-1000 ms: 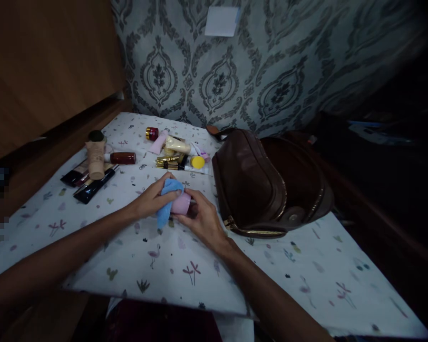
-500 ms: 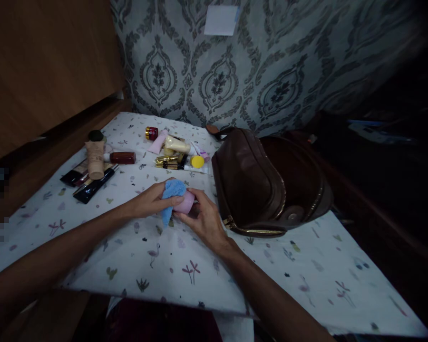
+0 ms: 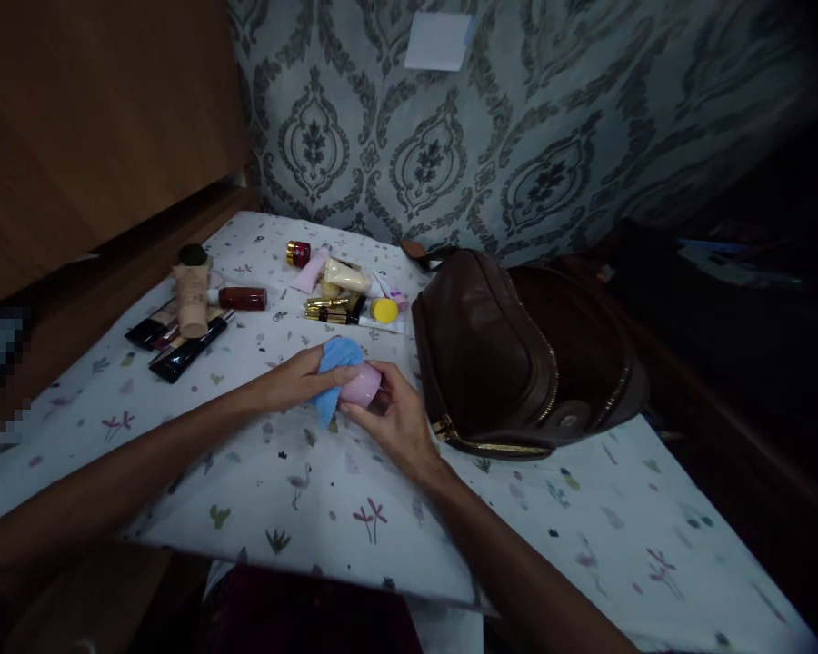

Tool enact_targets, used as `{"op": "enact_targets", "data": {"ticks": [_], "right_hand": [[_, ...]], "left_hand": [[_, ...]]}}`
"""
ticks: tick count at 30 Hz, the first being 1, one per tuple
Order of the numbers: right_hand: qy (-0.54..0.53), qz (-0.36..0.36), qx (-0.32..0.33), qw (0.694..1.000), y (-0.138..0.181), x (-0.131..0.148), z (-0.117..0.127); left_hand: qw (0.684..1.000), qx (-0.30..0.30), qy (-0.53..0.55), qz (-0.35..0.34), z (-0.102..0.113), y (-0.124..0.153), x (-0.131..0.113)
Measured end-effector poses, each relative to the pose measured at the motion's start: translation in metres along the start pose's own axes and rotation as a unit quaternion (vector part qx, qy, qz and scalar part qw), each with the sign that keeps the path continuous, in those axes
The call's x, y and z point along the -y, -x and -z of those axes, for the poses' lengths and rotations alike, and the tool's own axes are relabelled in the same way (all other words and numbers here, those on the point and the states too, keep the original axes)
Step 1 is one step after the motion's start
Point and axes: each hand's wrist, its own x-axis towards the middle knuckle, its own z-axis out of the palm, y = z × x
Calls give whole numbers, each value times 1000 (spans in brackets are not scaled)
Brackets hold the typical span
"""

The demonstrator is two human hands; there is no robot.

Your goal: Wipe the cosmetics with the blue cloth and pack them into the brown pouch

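Blue cloth [image 3: 333, 361] fills left hand [image 3: 292, 381], jar [image 3: 364, 386] right hand [image 3: 396, 423].

Both arms were uncovered along all of their visible length: the left forearm [image 3: 109, 490] and the right forearm [image 3: 518, 572] ran bare from the wrists down to the lower edge of the picture, slender and smooth in the dim light. The left hand [image 3: 293, 383] and the right hand [image 3: 394, 425] were bare as well, narrow, with long thin fingers [image 3: 392, 391]; the nails were too small and too dark to make out. Low between the two arms a dark maroon garment [image 3: 300, 618] showed, its cut and fabric lost in shadow.
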Motion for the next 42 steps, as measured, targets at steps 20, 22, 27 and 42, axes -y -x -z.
{"op": "enact_targets", "data": {"ticks": [20, 22, 27, 42], "right_hand": [[-319, -152, 10, 935, -15, 6, 0], [-314, -155, 3, 937, -13, 6, 0], [-290, -170, 9, 942, -9, 9, 3], [-169, -174, 41, 969, -9, 10, 13]], "left_hand": [[992, -116, 36, 30, -16, -4, 18], [994, -109, 13, -21, -16, -3, 18], [993, -90, -53, -59, -16, -2, 16], [945, -38, -302, -117, -6, 8, -1]]}}
